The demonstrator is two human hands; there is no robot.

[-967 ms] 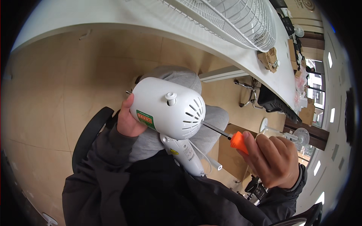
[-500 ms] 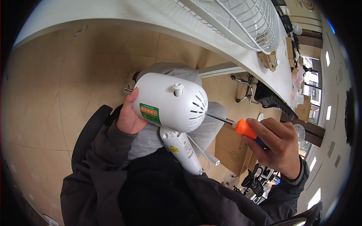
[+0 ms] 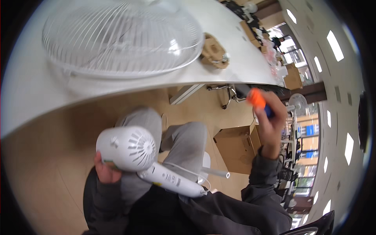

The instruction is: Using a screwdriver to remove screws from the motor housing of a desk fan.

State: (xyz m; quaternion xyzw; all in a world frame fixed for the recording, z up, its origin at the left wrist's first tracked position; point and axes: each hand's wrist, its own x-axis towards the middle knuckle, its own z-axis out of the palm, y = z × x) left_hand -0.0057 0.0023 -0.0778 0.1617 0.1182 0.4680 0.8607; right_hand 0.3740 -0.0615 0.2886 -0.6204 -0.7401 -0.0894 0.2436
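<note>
A white fan motor housing (image 3: 122, 150) with a round slotted vent rests over my lap, its vented end turned up and to the right. My left hand (image 3: 106, 171) is closed around its lower left side, the fingers partly hidden behind it. From the housing a white fan neck (image 3: 172, 179) with a thin cable slants down to the right against my jacket. Raised well to the right, apart from the housing, my right hand (image 3: 273, 119) grips a screwdriver (image 3: 257, 98) by its orange and blue handle. Motion smears the screwdriver, and its shaft is hard to make out.
Ahead of me a white table (image 3: 47, 92) carries a white wire fan grille (image 3: 121, 47) and a piece of brown moulded packaging (image 3: 214, 51). An open cardboard box (image 3: 235, 149) stands on the floor to the right. A wheeled chair (image 3: 225, 94) is beyond the table edge.
The screwdriver has come away from the vented end and moved up with my right hand. The housing has turned, showing more of its vent. My view has swung, bringing more table and grille in.
</note>
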